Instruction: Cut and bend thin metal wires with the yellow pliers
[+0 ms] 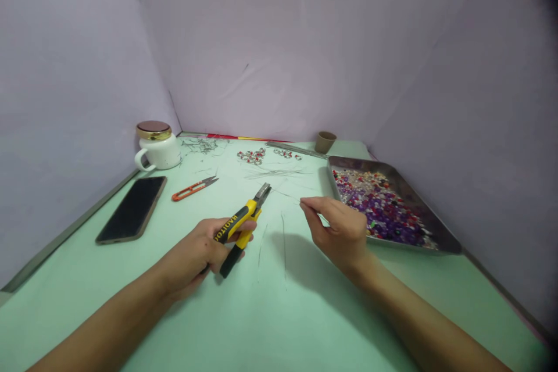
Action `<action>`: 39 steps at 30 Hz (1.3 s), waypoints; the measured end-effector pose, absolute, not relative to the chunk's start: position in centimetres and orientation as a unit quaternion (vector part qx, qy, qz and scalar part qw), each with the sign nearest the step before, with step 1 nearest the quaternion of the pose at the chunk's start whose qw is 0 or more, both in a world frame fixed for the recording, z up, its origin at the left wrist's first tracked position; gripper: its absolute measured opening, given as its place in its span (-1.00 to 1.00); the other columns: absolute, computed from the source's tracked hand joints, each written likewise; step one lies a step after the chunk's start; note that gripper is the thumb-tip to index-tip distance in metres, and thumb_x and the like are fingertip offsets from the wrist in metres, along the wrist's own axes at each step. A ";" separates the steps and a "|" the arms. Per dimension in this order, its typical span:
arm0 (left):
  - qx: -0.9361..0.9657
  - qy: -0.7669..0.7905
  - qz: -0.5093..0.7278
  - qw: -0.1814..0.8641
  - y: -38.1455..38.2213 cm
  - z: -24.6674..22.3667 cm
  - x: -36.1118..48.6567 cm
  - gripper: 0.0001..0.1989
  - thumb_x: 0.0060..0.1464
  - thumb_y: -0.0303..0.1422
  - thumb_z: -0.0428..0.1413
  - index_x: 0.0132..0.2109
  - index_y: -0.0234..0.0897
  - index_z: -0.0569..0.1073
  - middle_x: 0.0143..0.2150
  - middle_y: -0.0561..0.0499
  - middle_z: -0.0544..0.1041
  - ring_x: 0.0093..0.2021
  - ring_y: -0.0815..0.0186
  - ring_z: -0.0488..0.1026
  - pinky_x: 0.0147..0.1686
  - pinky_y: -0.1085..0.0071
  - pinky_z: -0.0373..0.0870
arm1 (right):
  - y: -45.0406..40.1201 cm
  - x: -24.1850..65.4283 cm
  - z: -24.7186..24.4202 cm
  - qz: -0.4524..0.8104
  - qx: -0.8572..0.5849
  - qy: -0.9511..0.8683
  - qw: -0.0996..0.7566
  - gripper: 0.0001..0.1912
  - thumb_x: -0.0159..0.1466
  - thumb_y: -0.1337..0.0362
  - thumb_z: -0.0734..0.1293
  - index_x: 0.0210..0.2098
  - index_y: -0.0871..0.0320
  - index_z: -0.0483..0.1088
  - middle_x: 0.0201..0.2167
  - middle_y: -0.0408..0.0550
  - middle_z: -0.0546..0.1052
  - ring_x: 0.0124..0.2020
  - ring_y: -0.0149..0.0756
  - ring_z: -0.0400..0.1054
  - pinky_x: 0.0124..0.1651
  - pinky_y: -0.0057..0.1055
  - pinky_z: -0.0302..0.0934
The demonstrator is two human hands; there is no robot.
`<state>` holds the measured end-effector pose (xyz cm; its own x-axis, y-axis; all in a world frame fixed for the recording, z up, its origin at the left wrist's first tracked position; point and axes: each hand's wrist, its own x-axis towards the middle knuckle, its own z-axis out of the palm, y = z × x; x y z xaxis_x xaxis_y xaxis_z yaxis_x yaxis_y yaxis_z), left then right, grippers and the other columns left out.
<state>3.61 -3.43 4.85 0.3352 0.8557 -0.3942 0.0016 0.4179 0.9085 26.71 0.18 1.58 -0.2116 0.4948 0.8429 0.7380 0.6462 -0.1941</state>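
Observation:
My left hand [213, 250] is wrapped round the handles of yellow and black pliers [244, 224], whose jaws point up and to the right. A thin wire [285, 193] runs from the jaws to my right hand [337, 226], which pinches its other end between thumb and fingertips. Two more thin wires lie on the table below, one of them the right-hand wire [285, 250]. Beyond the pliers is a loose bunch of wires [279, 172], and behind that sit small rings with red beads [251, 156].
A metal tray [440, 232] of mixed beads stands at the right, a brown cup [325, 142] behind it. At the left are a phone [132, 209], orange snips [194, 188] and a lidded white mug [161, 151]. Tangled wire [203, 145] lies at the back left.

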 end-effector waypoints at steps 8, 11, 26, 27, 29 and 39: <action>0.494 0.525 0.280 0.634 -3.4 5.5 4.0 -0.52 -0.46 -0.61 -0.12 -0.27 -0.29 0.42 -0.36 0.06 0.31 -0.45 0.39 0.28 -0.49 0.45 0.08 | 0.2 26.8 1.3 -0.121 -0.402 -0.771 0.480 -0.89 0.11 0.43 0.28 -0.38 0.14 0.42 -0.48 -0.13 0.54 -0.45 -0.40 0.41 -0.38 -0.50 0.25; 0.497 0.527 0.287 0.628 -3.4 5.4 3.9 -0.50 -0.44 -0.60 -0.11 -0.23 -0.27 0.42 -0.31 0.04 0.33 -0.39 0.35 0.30 -0.44 0.43 0.13 | 0.2 26.8 1.4 -0.120 -0.401 -0.770 0.482 -0.89 0.11 0.43 0.28 -0.39 0.14 0.41 -0.49 -0.14 0.54 -0.45 -0.40 0.41 -0.39 -0.50 0.24; 0.487 0.550 0.306 0.605 -2.7 4.8 3.2 -0.41 -0.43 -0.61 -0.09 -0.12 -0.31 0.40 -0.25 -0.02 0.37 -0.36 0.32 0.32 -0.44 0.41 0.20 | 0.1 26.9 1.6 -0.103 -0.412 -0.762 0.488 -0.91 0.11 0.42 0.28 -0.41 0.15 0.41 -0.53 -0.12 0.52 -0.51 -0.40 0.38 -0.44 -0.50 0.22; 0.494 0.551 0.303 0.600 -2.7 4.7 3.0 -0.41 -0.43 -0.60 -0.09 -0.12 -0.30 0.40 -0.27 -0.02 0.38 -0.38 0.33 0.32 -0.47 0.42 0.19 | 0.0 26.9 1.6 -0.100 -0.413 -0.762 0.489 -0.91 0.11 0.42 0.28 -0.41 0.16 0.41 -0.53 -0.12 0.52 -0.51 -0.40 0.38 -0.44 -0.50 0.22; 0.498 0.558 0.307 0.589 -2.5 4.9 2.9 -0.41 -0.43 -0.60 -0.10 -0.12 -0.30 0.41 -0.29 -0.01 0.38 -0.39 0.33 0.32 -0.47 0.42 0.20 | 0.0 27.0 1.7 -0.099 -0.413 -0.762 0.489 -0.92 0.10 0.42 0.28 -0.41 0.16 0.41 -0.54 -0.12 0.51 -0.52 -0.41 0.37 -0.45 -0.50 0.22; 0.473 0.536 0.315 0.624 -2.7 5.2 3.2 -0.38 -0.48 -0.61 -0.10 -0.12 -0.29 0.43 -0.17 -0.02 0.41 -0.15 0.21 0.33 -0.09 0.27 0.24 | 0.0 26.8 1.7 -0.104 -0.428 -0.757 0.482 -0.91 0.12 0.39 0.26 -0.42 0.16 0.42 -0.54 -0.12 0.51 -0.53 -0.41 0.37 -0.46 -0.50 0.21</action>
